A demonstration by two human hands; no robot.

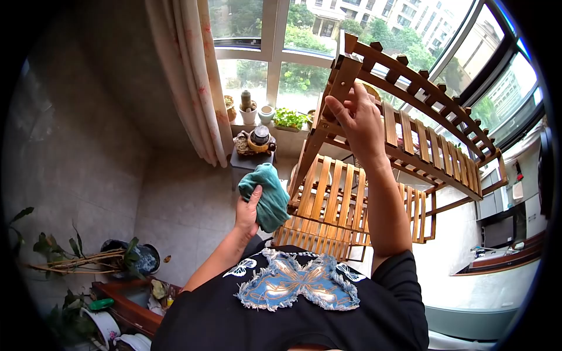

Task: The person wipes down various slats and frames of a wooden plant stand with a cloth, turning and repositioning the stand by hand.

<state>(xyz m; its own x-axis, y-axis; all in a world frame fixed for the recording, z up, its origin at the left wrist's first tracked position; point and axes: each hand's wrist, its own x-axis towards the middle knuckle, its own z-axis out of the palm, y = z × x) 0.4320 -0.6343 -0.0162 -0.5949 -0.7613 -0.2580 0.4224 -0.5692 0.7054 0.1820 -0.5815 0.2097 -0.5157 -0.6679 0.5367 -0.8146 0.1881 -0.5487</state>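
Observation:
In my left hand (pixel 248 213) is a bunched green cloth (pixel 270 199), with my thumb pressed on top of it. The cloth hangs just left of a wooden slatted plant rack (pixel 324 188). My right hand (pixel 360 120) is raised by the rack's upper left corner, close to its end post (pixel 343 79). Its thumb stands apart from the fingers, which are slightly bent; whether they touch the wood I cannot tell. The rack has several slatted tiers and a curved picket rail (pixel 427 88) on top.
Potted plants (pixel 290 119) line the sill under the windows. A small dark stand (pixel 243 165) bears an ornament (pixel 257 139). A curtain (pixel 190 82) hangs at left. Lower left are a dark plant pot (pixel 140 259) and a reddish-brown wooden piece (pixel 132 310).

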